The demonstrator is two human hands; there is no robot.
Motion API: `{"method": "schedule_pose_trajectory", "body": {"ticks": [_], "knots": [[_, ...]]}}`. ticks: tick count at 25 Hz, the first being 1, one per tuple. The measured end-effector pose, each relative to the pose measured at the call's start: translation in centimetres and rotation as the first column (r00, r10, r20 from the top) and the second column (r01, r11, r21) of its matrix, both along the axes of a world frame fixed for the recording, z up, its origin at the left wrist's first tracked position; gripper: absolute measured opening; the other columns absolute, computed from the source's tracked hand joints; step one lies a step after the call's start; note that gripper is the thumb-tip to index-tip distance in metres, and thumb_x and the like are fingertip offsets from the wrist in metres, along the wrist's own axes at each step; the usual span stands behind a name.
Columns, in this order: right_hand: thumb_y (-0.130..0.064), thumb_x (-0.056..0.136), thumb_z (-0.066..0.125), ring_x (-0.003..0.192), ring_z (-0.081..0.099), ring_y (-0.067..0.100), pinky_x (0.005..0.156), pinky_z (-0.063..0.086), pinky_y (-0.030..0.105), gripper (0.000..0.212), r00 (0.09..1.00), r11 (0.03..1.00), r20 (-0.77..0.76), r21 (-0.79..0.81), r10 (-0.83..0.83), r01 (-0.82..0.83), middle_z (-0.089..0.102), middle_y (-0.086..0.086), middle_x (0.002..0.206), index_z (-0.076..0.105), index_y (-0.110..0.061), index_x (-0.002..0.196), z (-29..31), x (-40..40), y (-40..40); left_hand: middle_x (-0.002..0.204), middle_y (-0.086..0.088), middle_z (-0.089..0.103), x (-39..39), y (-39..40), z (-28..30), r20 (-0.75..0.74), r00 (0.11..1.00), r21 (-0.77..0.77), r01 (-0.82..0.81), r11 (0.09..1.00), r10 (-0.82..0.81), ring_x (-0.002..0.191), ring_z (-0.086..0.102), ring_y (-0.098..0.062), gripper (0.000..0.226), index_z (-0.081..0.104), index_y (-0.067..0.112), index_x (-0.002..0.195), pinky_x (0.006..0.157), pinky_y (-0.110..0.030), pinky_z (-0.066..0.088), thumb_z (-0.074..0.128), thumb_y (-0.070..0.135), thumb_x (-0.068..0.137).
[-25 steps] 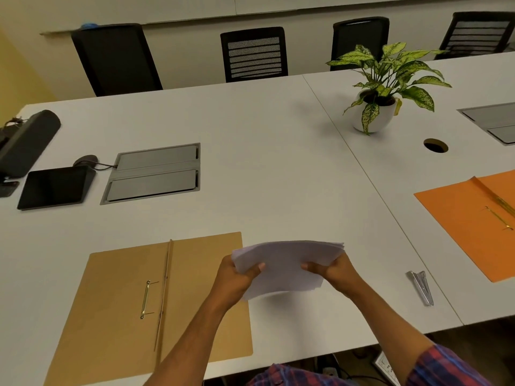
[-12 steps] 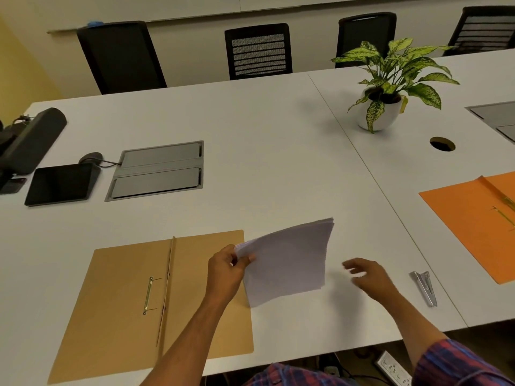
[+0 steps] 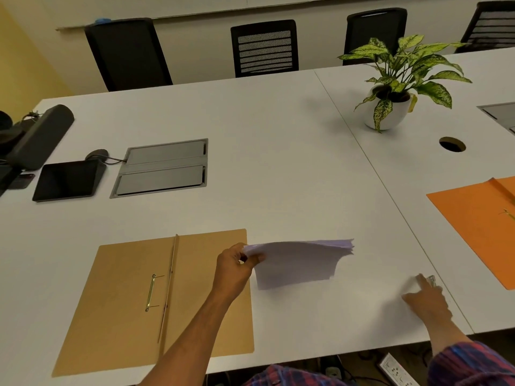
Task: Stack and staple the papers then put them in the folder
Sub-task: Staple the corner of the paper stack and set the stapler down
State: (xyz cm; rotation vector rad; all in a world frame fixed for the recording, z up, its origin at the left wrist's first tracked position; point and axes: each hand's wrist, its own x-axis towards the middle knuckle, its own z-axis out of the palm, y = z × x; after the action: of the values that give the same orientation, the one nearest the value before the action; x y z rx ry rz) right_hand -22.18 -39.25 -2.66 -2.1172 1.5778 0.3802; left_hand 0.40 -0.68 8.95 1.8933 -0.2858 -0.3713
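My left hand point(image 3: 232, 267) pinches the left corner of a stack of white papers point(image 3: 298, 263), holding it just above the white table point(image 3: 278, 168). A brown folder point(image 3: 125, 302) lies open flat to the left, its brass fastener point(image 3: 150, 292) showing; my left forearm crosses its right half. My right hand point(image 3: 426, 299) is far to the right with fingers spread, its fingertips at a silver stapler point(image 3: 431, 280) that it mostly hides. I cannot tell whether the fingers touch the stapler.
An orange folder point(image 3: 479, 227) lies open at the right edge. A potted plant point(image 3: 390, 107) stands at the back right beside a cable hole point(image 3: 452, 144). A grey floor-box lid point(image 3: 164, 167), a tablet point(image 3: 67, 179) and a black speaker point(image 3: 41, 135) sit at the left. Black chairs line the far side.
My right hand let go of the papers and moved right to the stapler. My left hand alone now holds the stack, which has swung flatter.
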Motion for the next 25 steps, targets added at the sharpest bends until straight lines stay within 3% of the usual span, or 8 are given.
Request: {"method": "schedule_pose_trajectory", "body": {"ticks": [8, 12, 14, 16, 18, 21, 23, 25], "knots": [[-0.013, 0.094, 0.061, 0.084, 0.068, 0.033, 0.076, 0.058, 0.042, 0.035, 0.985, 0.969, 0.136, -0.234, 0.109, -0.075, 0.069, 0.015, 0.104, 0.058, -0.015, 0.129, -1.0, 1.6, 5.1, 0.098, 0.020, 0.077, 0.1, -0.4, 0.2, -0.030, 0.999, -0.062, 0.032, 0.998, -0.034, 0.088, 0.071, -0.003, 0.045, 0.074, 0.058, 0.091, 0.077, -0.021, 0.057, 0.073, 0.013, 0.088], [-0.006, 0.092, 0.064, 0.100, 0.067, 0.037, 0.086, 0.059, 0.049, 0.043, 0.970, 0.966, 0.153, -0.207, 0.188, -0.154, 0.067, 0.020, 0.113, 0.051, -0.004, 0.132, -2.1, 3.5, 6.9, 0.101, 0.014, 0.078, 0.4, -0.3, 0.2, -0.047, 0.998, -0.096, 0.031, 0.995, -0.035, 0.094, 0.072, -0.010, 0.038, 0.077, 0.050, 0.096, 0.086, -0.035, 0.060, 0.073, 0.014, 0.087], [-0.004, 0.094, 0.061, 0.113, 0.061, 0.044, 0.095, 0.053, 0.054, 0.051, 0.959, 0.993, 0.271, -0.099, 0.087, -0.062, 0.061, 0.027, 0.125, 0.044, -0.001, 0.141, -2.3, 4.7, 7.0, 0.099, 0.012, 0.078, 0.4, -0.3, 0.1, -0.049, 0.998, -0.090, 0.029, 0.996, -0.033, 0.093, 0.072, -0.012, 0.036, 0.077, 0.051, 0.095, 0.087, -0.038, 0.060, 0.073, 0.015, 0.087], [-0.002, 0.097, 0.058, 0.109, 0.063, 0.044, 0.098, 0.052, 0.055, 0.043, 0.859, 0.992, 0.500, 0.104, -0.112, 0.069, 0.061, 0.028, 0.125, 0.048, -0.002, 0.139, -1.8, 5.9, 7.0, 0.098, 0.011, 0.078, 0.3, -0.2, 0.0, -0.053, 0.998, -0.085, 0.032, 0.996, -0.036, 0.093, 0.072, -0.013, 0.036, 0.077, 0.051, 0.094, 0.087, -0.041, 0.060, 0.074, 0.016, 0.087], [0.001, 0.099, 0.054, 0.101, 0.064, 0.039, 0.098, 0.052, 0.054, 0.027, 0.607, 0.896, 0.685, 0.431, -0.403, 0.108, 0.064, 0.024, 0.115, 0.055, -0.004, 0.125, -0.5, 6.9, 7.2, 0.098, 0.013, 0.078, 0.3, 0.0, -0.2, -0.055, 0.998, -0.084, 0.033, 0.996, -0.038, 0.094, 0.073, -0.010, 0.036, 0.077, 0.051, 0.094, 0.088, -0.039, 0.060, 0.073, 0.016, 0.087], [-0.001, 0.093, 0.049, 0.086, 0.064, 0.035, 0.081, 0.055, 0.047, 0.025, 0.217, 0.625, 0.625, 0.777, -0.750, -0.077, 0.061, 0.012, 0.087, 0.061, -0.008, 0.114, 2.4, 8.1, 7.0, 0.099, 0.014, 0.078, 0.4, -0.1, -0.3, -0.067, 0.998, -0.096, 0.016, 0.995, -0.022, 0.094, 0.073, -0.008, 0.036, 0.077, 0.051, 0.094, 0.088, -0.037, 0.060, 0.074, 0.016, 0.086], [-0.014, 0.089, 0.052, 0.066, 0.060, 0.023, 0.064, 0.051, 0.035, 0.036, 0.165, 0.568, 0.606, 0.792, -0.779, -0.225, 0.061, 0.005, 0.082, 0.063, -0.012, 0.123, 3.8, 8.7, 7.0, 0.101, 0.014, 0.079, 0.6, -0.1, -0.4, -0.064, 0.998, -0.099, 0.009, 0.995, -0.015, 0.095, 0.073, -0.009, 0.036, 0.077, 0.051, 0.094, 0.087, -0.036, 0.060, 0.074, 0.015, 0.086], [-0.024, 0.089, 0.059, 0.051, 0.050, 0.014, 0.046, 0.040, 0.025, 0.040, 0.214, 0.656, 0.725, 0.685, -0.654, -0.315, 0.062, 0.001, 0.083, 0.062, -0.016, 0.128, 4.7, 9.1, 7.1, 0.102, 0.011, 0.079, 0.8, -0.1, -0.6, -0.069, 0.998, -0.104, -0.006, 0.995, -0.001, 0.096, 0.073, -0.012, 0.032, 0.078, 0.045, 0.098, 0.087, -0.038, 0.060, 0.074, 0.015, 0.087]]}}
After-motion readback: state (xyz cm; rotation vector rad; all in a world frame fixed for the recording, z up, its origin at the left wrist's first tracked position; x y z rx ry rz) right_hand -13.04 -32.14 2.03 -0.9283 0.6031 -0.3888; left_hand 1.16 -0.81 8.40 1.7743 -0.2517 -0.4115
